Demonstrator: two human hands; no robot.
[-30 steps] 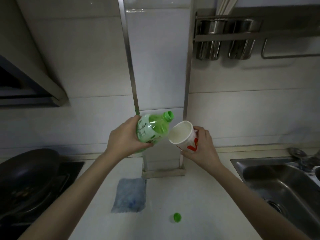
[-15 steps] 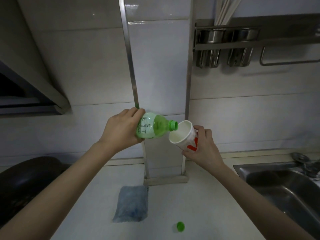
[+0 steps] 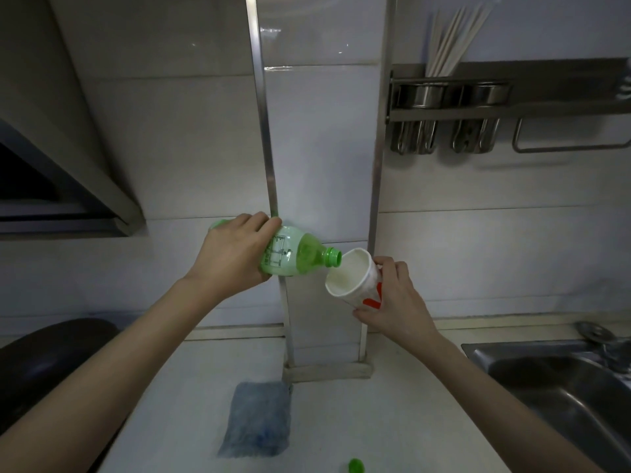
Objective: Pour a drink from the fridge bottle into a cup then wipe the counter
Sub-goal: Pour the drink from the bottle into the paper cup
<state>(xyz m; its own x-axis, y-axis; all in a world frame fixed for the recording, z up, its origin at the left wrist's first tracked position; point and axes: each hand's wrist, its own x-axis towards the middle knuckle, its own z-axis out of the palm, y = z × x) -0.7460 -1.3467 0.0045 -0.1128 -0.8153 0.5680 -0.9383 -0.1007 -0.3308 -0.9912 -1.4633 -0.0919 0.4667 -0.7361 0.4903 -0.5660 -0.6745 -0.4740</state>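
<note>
The left hand [image 3: 235, 254] and the right hand [image 3: 396, 298] are bare. The left forearm [image 3: 119, 363] and the right forearm [image 3: 495, 397] are slim and uncovered, skin showing all the way to the near edge of view.

A steel sink [image 3: 563, 401] fills the lower right of the frame, with what looks like a tap [image 3: 613, 351] at its back edge, too dim to be sure. At upper right a metal rack [image 3: 563, 109] hangs on the tiled wall and carries two steel holders [image 3: 421, 97]. Pale chopsticks [image 3: 450, 42] stand in the left one, and a wire bar [image 3: 573, 147] loops below the rack's right part. A tiled column [image 3: 321, 148] edged with metal strips [image 3: 261, 114] runs down the middle. The slanted range hood [image 3: 85, 158] sits at the left, a dark pan [image 3: 44, 363] below it.
</note>
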